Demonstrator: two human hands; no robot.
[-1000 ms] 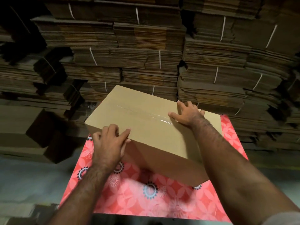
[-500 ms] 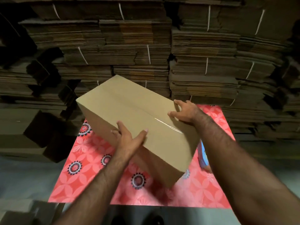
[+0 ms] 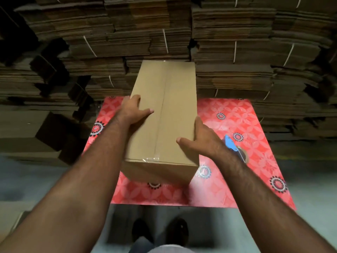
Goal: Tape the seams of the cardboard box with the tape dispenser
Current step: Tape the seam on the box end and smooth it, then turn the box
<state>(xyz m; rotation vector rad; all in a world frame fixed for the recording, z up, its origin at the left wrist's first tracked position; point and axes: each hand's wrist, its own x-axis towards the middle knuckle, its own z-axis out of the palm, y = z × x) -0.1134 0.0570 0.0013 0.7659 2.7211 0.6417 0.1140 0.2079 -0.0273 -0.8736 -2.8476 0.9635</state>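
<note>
A long brown cardboard box stands on the red flowered tablecloth, its length pointing away from me. A clear tape strip runs along its top centre seam and folds over the near edge. My left hand grips the box's left top edge, thumb lying on the top face. My right hand grips the right top edge nearer to me, thumb also on top. The blue tape dispenser lies on the cloth to the right of the box, partly hidden behind my right wrist.
Tall stacks of flattened, strapped cardboard form a wall directly behind the table. More folded boxes lie at the left. My shoes show on the grey floor at the table's near edge.
The box has turned from diagonal to lengthwise away from me. My left hand shifted from the near side to the left edge, my right hand to the right edge. The dispenser came into view.
</note>
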